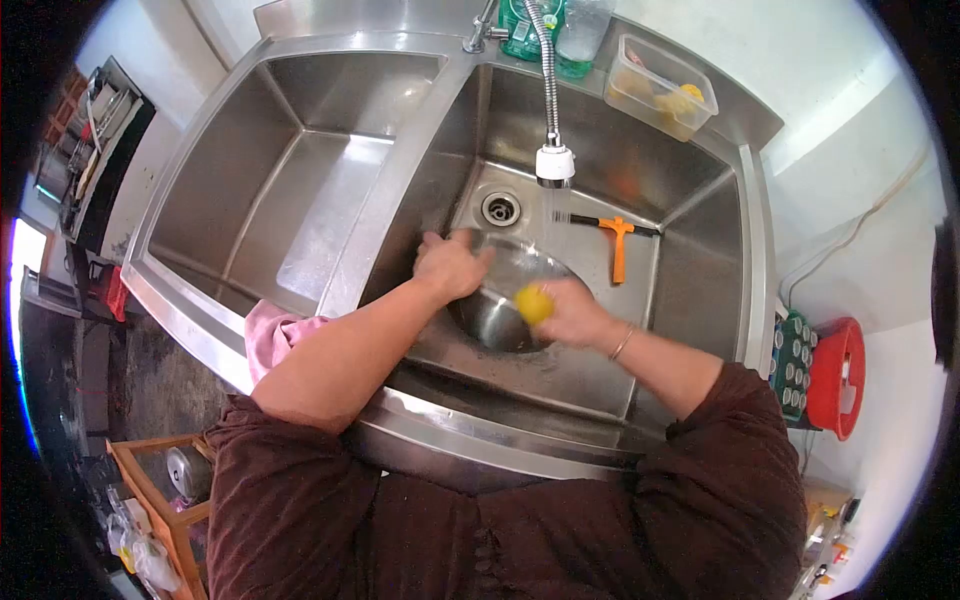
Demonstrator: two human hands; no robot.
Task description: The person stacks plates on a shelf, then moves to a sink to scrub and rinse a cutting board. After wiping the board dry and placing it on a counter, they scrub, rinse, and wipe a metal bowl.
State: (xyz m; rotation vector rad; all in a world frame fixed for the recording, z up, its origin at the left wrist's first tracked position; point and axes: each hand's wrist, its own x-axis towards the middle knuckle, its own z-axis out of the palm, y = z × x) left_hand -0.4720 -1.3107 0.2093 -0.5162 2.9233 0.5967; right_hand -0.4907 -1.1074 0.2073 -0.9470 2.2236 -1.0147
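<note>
A metal bowl (510, 300) sits tilted in the right sink basin, its shiny inside facing up. My left hand (452, 265) grips the bowl's rim on the left side, fingers bent over the edge. In my right hand (575, 312) is a round yellow sponge (534, 304), held over the bowl's inside near its right part; both are slightly blurred. Water runs from the white-tipped faucet (555, 165) just behind the bowl. An orange-handled squeegee (618, 245) with a dark blade lies on the basin floor beyond my right hand.
The drain (500, 208) is behind the bowl. A divider separates the left basin (310, 210), and a pink cloth (280, 335) hangs over the front edge. At the back stand a green soap bottle (520, 30) and a plastic container (660, 90). A red basin (840, 380) is at right.
</note>
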